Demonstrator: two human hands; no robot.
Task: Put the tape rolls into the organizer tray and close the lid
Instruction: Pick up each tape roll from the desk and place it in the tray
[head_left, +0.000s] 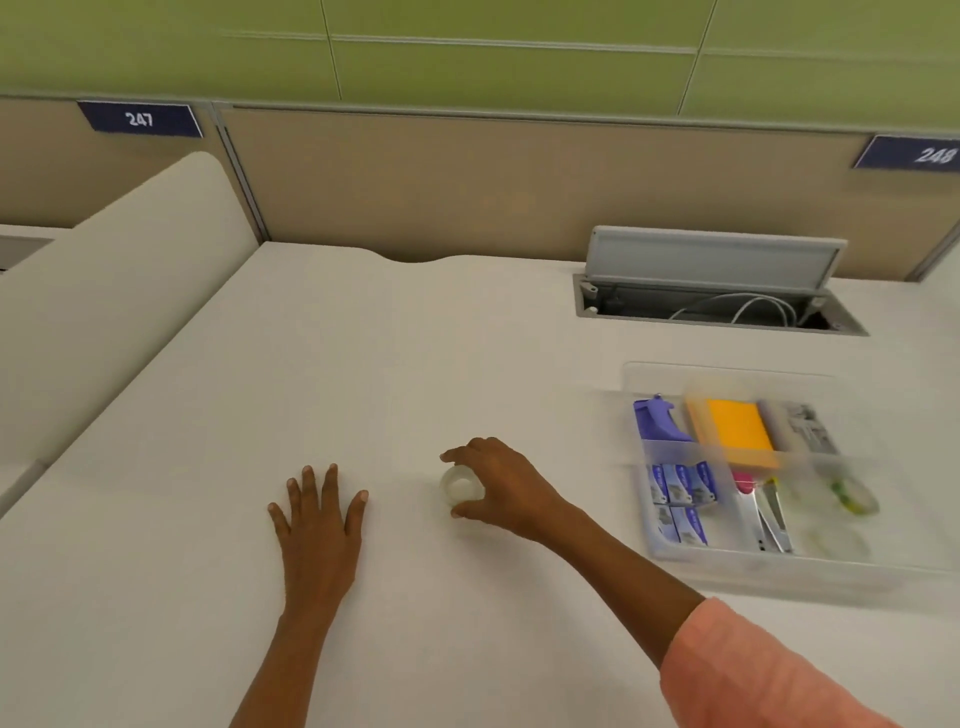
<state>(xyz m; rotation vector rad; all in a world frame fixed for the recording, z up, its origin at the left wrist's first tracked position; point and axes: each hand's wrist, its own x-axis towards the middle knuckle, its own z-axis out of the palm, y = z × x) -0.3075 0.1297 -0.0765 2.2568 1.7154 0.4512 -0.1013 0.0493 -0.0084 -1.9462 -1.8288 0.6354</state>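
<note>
A clear tape roll (459, 486) lies on the white desk, and my right hand (506, 486) curls around it with thumb and fingers touching its sides. My left hand (319, 514) rests flat on the desk to the left, fingers spread, holding nothing. The clear plastic organizer tray (727, 564) stands at the right with its transparent lid (727, 379) raised at the back. In the tray's right compartment lie two more tape rolls (854, 496), one with a yellow-green core; they look blurred.
The tray also holds a purple tool (657, 421), orange sticky notes (737, 428), staple boxes (683, 486) and scissors (771, 512). Behind it an open cable hatch (711, 306) with a raised grey flap is set into the desk. A beige partition stands at the left.
</note>
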